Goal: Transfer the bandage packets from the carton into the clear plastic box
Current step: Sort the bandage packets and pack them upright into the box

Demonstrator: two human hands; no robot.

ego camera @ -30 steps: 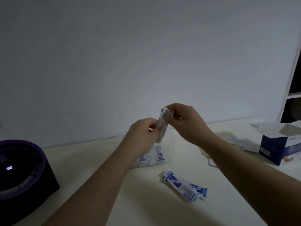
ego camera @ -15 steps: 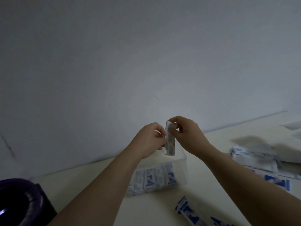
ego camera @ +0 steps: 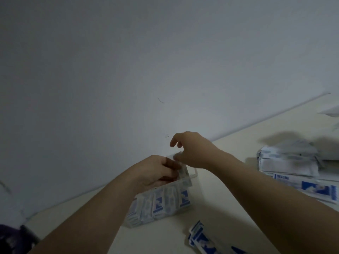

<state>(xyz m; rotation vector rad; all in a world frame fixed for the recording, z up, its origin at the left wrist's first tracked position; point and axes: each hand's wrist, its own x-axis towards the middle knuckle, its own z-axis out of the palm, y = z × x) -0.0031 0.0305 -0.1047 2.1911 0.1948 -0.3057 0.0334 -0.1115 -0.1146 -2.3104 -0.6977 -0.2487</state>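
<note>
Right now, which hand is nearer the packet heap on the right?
Right. The right hand sits left of the heap, above the clear box; left hand farther left, gripping a packet.

The clear plastic box (ego camera: 195, 174) sits on the table (ego camera: 229, 191) with a row of white-and-blue bandage packets (ego camera: 161, 200) standing upright inside. One tilted packet (ego camera: 184, 172) is at its open top, pinched by the left hand (ego camera: 156, 171). Loose packets (ego camera: 200, 237) lie flat in front.

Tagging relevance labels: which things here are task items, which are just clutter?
Job:
- held packet, at the box top
- clear plastic box, part filled
- loose packets
- packet pile

Lying about:
- purple object, bottom left
</note>
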